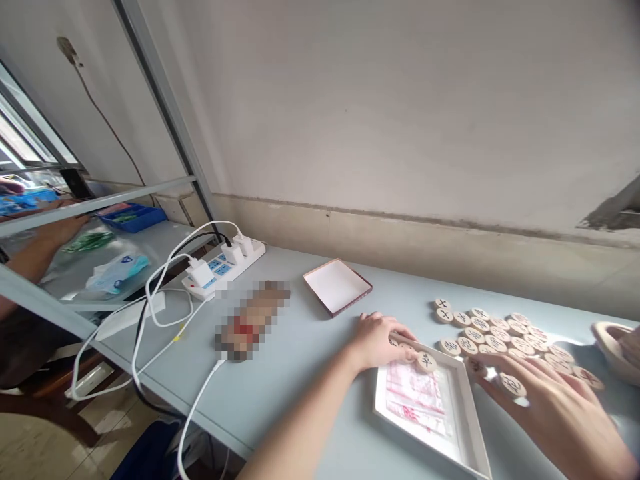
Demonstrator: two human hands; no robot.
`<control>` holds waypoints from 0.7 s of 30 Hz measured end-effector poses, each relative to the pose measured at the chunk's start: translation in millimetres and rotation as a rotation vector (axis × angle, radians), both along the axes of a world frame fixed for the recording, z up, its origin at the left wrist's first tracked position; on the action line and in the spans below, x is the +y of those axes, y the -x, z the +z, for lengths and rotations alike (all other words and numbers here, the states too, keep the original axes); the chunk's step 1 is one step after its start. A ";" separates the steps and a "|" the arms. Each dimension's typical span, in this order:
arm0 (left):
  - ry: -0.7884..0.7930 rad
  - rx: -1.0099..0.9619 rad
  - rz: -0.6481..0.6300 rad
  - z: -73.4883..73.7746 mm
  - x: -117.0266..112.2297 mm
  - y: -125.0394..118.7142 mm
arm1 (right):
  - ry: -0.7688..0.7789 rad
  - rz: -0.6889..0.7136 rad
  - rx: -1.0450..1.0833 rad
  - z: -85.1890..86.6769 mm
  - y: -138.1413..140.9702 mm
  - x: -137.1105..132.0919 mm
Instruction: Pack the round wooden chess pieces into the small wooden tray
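My left hand (pixel 381 340) rests at the far left corner of a shallow white box (pixel 473 427), its fingers curled over round wooden chess pieces there; one piece (pixel 427 361) lies just past its fingertips. Inside the box lies a folded sheet with red print (pixel 417 397). My right hand (pixel 545 400) lies flat, fingers stretched out, by the box's right rim, with a round piece (pixel 513 385) at its fingers. Several more round wooden pieces with characters (pixel 500 333) lie spread on the table behind it.
The box's lid (pixel 337 287) lies upside down further back. A white power strip (pixel 223 267) with plugs and white cables sits at left, beside a blurred object (pixel 253 320). A wooden bowl (pixel 617 350) is at the right edge. Another person's arm (pixel 40 250) shows behind a metal frame.
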State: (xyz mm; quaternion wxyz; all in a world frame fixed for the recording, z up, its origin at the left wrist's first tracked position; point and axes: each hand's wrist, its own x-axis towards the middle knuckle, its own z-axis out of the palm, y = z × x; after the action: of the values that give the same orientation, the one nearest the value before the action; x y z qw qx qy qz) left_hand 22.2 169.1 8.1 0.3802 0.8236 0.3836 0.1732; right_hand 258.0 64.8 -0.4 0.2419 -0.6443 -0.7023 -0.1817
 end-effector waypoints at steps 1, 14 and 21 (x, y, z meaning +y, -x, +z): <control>0.004 0.009 -0.001 -0.2 0.2 -0.3 | -0.007 0.022 0.015 0.6 -1.0 0.1; -0.005 -0.033 -0.065 -1.8 -0.7 0.0 | 0.068 0.164 -0.099 -18.0 13.5 -2.4; -0.020 -0.045 -0.085 -1.8 -0.5 0.6 | 0.087 0.170 -0.079 -2.6 24.2 -4.6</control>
State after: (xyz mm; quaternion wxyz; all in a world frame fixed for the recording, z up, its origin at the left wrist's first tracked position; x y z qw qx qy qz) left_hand 21.6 168.6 6.3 0.3876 0.8387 0.3379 0.1794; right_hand 233.9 60.2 -3.0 0.2006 -0.5847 -0.7706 -0.1552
